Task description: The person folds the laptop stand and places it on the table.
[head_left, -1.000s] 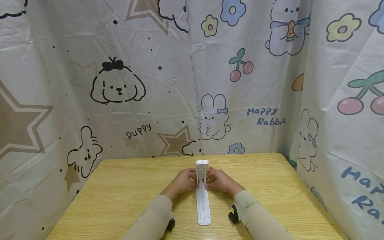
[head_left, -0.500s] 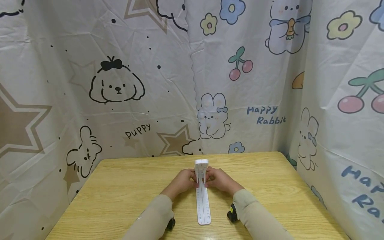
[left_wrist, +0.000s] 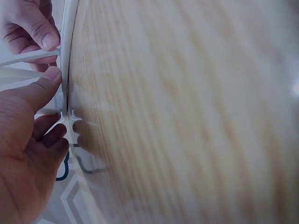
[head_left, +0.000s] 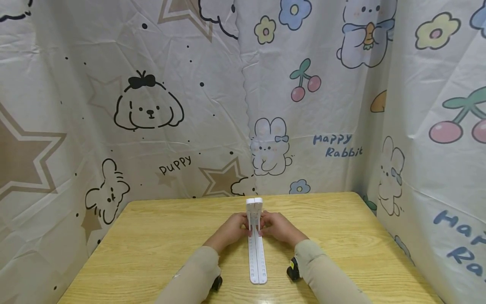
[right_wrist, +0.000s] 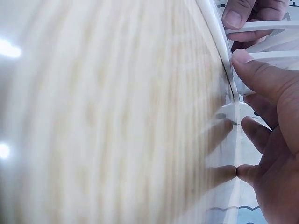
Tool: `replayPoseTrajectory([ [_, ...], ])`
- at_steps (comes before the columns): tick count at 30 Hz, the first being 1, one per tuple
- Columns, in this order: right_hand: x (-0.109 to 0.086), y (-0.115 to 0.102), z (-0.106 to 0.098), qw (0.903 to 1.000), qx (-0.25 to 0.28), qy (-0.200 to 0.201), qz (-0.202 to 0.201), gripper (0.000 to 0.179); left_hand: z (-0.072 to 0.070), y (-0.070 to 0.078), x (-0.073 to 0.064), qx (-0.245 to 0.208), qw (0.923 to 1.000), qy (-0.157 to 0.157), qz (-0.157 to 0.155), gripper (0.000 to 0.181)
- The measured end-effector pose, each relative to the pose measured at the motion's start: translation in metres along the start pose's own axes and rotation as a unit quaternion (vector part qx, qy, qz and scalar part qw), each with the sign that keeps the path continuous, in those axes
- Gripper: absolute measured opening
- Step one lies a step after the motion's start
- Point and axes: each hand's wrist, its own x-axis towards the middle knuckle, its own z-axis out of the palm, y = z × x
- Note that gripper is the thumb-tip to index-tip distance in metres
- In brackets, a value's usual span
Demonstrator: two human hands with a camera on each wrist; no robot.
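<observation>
A white folding laptop stand (head_left: pixel 257 257) lies lengthwise near the middle of the table in the head view, its far part raised. Its two narrow halves sit side by side, with square notches along the base. From the left, my left hand (head_left: pixel 234 228) pinches the raised part near its foot. On the opposite side, my right hand (head_left: pixel 280 228) does the same. In the left wrist view the left thumb (left_wrist: pixel 46 81) lies against a white bar of the stand. The right wrist view has the right thumb (right_wrist: pixel 254 70) on it too. Some fingers are hidden behind the stand.
The wood-grain table (head_left: pixel 167 261) extends on both sides of the stand. A printed curtain (head_left: pixel 212 105) hangs close behind the table and along its sides. A small black device (head_left: pixel 293 270) is fixed at the right wrist.
The stand's raised top has tilted up and slightly away, and the split between its two halves is more visible there. Both hands stay almost where they were.
</observation>
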Motion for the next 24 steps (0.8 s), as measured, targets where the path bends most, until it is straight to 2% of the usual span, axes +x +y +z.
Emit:
replayPoseTrajectory([
  [4, 0.0018, 0.0014, 0.0016, 0.9998, -0.013, 0.012, 0.004, 0.019, 0.0, 0.0005, 0.0005, 0.02, 0.9998, 0.002, 0.0, 0.005],
  [7, 0.0028, 0.0023, 0.0027, 0.9997, -0.019, 0.016, 0.004, 0.019, 0.0006, 0.0019, 0.0003, 0.028, 0.9995, 0.007, -0.014, 0.005],
  [14, 0.0036, -0.002, 0.0026, 0.9994, -0.019, 0.03, 0.002, 0.018, 0.0032, 0.0015, 0.0011, 0.008, 0.9985, 0.036, -0.041, 0.004],
  [20, 0.0065, -0.0031, 0.0049, 0.9985, -0.024, 0.046, 0.018, 0.015, 0.0037, 0.0018, 0.0022, -0.021, 0.996, 0.062, -0.061, 0.005],
  [24, 0.0088, -0.0022, 0.0048, 0.9978, -0.034, 0.052, 0.022, 0.013, 0.0023, 0.0061, 0.0026, -0.014, 0.9941, 0.075, -0.077, 0.005],
])
